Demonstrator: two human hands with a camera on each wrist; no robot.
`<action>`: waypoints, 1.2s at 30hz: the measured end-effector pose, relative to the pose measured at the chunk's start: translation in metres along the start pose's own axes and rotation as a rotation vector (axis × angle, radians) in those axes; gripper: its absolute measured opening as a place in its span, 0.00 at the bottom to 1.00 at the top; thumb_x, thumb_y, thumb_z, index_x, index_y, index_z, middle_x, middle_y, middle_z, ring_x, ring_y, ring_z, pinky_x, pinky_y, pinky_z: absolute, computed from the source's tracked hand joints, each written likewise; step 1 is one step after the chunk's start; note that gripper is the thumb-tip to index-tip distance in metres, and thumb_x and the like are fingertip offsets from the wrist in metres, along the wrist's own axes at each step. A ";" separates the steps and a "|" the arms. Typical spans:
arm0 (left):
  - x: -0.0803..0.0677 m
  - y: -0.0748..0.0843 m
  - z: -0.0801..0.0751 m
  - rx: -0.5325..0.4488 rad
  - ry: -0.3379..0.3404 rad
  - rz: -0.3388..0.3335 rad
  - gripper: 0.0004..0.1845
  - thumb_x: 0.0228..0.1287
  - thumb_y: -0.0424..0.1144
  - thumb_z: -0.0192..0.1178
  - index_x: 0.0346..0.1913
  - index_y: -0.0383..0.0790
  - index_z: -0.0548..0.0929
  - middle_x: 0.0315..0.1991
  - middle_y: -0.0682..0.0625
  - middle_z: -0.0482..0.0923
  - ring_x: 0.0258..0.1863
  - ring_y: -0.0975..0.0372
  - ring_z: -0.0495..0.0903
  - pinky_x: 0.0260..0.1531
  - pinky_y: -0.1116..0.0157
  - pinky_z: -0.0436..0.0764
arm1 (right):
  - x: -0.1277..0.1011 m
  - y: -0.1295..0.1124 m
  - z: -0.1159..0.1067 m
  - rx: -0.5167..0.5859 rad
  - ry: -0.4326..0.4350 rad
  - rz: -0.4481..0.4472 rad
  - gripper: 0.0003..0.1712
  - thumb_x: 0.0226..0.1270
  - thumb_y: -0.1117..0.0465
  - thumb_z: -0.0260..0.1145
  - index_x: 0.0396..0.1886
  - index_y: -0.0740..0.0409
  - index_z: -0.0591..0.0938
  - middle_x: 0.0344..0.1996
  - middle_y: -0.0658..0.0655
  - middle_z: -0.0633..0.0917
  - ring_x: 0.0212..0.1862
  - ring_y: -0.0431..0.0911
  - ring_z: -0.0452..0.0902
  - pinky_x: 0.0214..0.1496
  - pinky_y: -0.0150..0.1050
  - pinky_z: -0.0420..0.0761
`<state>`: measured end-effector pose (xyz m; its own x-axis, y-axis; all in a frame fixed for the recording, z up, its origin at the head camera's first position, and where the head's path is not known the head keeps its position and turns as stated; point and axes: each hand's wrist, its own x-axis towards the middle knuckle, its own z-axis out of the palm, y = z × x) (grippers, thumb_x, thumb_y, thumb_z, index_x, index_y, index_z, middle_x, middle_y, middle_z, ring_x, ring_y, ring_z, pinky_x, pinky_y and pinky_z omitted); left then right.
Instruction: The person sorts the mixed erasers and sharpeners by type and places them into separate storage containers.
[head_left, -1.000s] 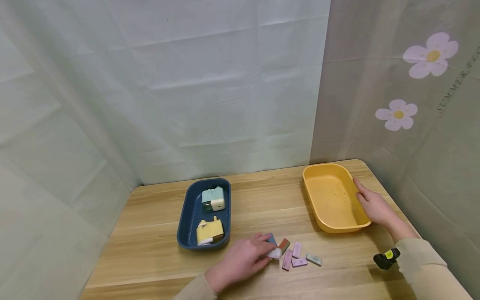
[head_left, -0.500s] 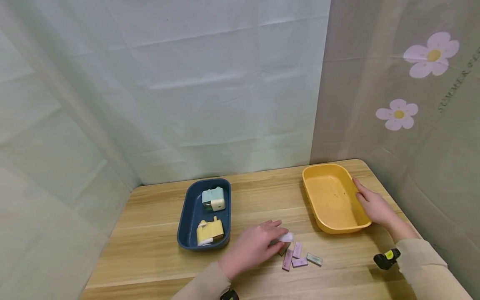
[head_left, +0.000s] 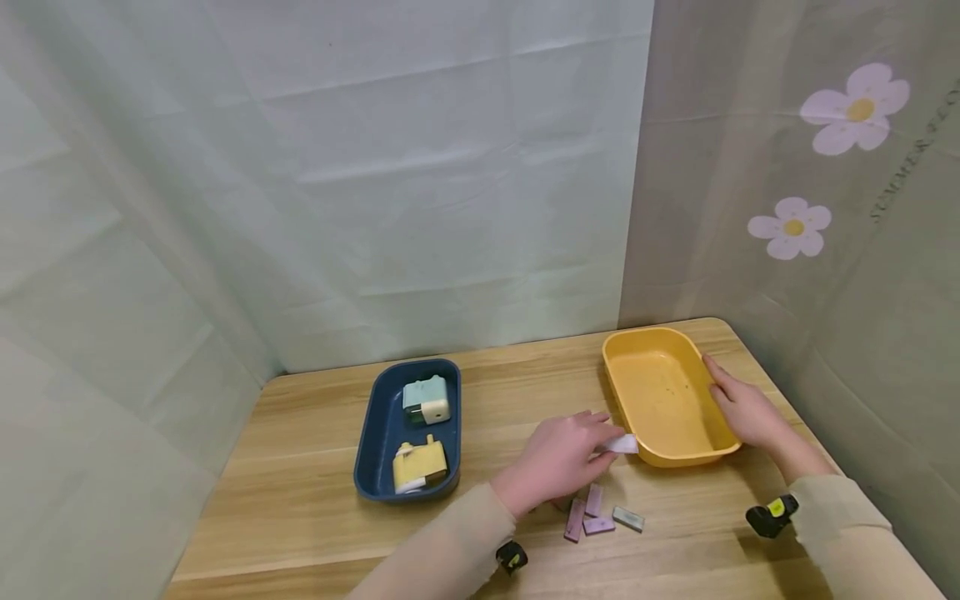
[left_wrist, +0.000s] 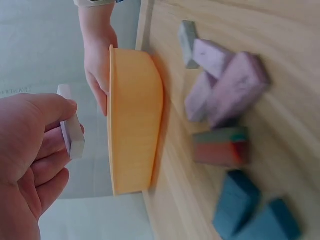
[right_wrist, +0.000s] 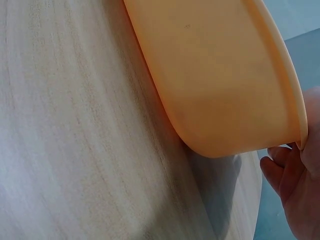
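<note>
One pale eraser (head_left: 622, 444) has left the pile: a second ago the left hand (head_left: 564, 456) was down among the blocks, and now it pinches that eraser between thumb and fingertips, carried up to just beside the near rim of the yellow tray (head_left: 678, 460). Judging by this, a drop into the tray is close. The right hand (head_left: 742, 410) stays flat against the tray's far side, fingers straight, steadying it, while the other erasers (head_left: 592, 510) lie on the table (head_left: 300, 467) near the tray's front.

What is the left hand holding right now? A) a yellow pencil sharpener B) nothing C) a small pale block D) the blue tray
C: the left hand pinches a small pale rectangular block in its fingertips, just beside the near rim of the yellow plastic tray.
</note>
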<state>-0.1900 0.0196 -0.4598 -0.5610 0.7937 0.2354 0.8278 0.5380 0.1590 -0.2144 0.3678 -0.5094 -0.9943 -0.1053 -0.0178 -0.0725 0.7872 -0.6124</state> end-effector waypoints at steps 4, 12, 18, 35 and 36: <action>0.021 0.007 0.002 0.015 0.001 -0.005 0.16 0.76 0.47 0.67 0.62 0.52 0.90 0.62 0.51 0.87 0.62 0.63 0.85 0.47 0.68 0.88 | 0.000 -0.002 0.000 0.004 -0.006 0.004 0.34 0.92 0.57 0.41 0.87 0.66 0.47 0.81 0.78 0.53 0.78 0.77 0.53 0.76 0.74 0.57; 0.062 0.024 0.013 0.034 -0.056 -0.110 0.16 0.77 0.51 0.66 0.62 0.57 0.90 0.54 0.61 0.89 0.47 0.71 0.87 0.35 0.74 0.82 | 0.001 -0.003 0.000 0.007 -0.002 -0.003 0.34 0.92 0.57 0.41 0.87 0.66 0.47 0.80 0.79 0.54 0.78 0.78 0.53 0.77 0.74 0.56; 0.084 0.035 0.030 0.058 -0.111 -0.179 0.13 0.75 0.52 0.68 0.57 0.60 0.91 0.41 0.66 0.87 0.27 0.74 0.75 0.25 0.74 0.73 | 0.001 -0.001 0.001 0.002 0.005 -0.008 0.34 0.92 0.57 0.40 0.86 0.67 0.49 0.80 0.79 0.54 0.77 0.78 0.54 0.76 0.74 0.58; 0.098 0.048 0.046 0.079 -0.235 -0.369 0.07 0.69 0.57 0.72 0.43 0.63 0.93 0.32 0.67 0.83 0.29 0.71 0.74 0.30 0.71 0.76 | 0.006 -0.010 0.007 0.012 0.001 -0.009 0.34 0.92 0.56 0.41 0.87 0.65 0.47 0.81 0.76 0.54 0.78 0.77 0.55 0.75 0.74 0.59; 0.098 0.048 0.046 0.077 -0.240 -0.376 0.07 0.69 0.57 0.72 0.43 0.63 0.93 0.32 0.67 0.83 0.30 0.71 0.75 0.30 0.71 0.76 | 0.006 -0.011 0.008 0.016 -0.002 -0.008 0.34 0.92 0.56 0.41 0.87 0.65 0.47 0.82 0.76 0.53 0.78 0.77 0.54 0.75 0.74 0.59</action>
<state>-0.2053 0.1364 -0.4731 -0.8146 0.5774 -0.0559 0.5690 0.8140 0.1167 -0.2189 0.3537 -0.5085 -0.9935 -0.1131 -0.0144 -0.0794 0.7765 -0.6251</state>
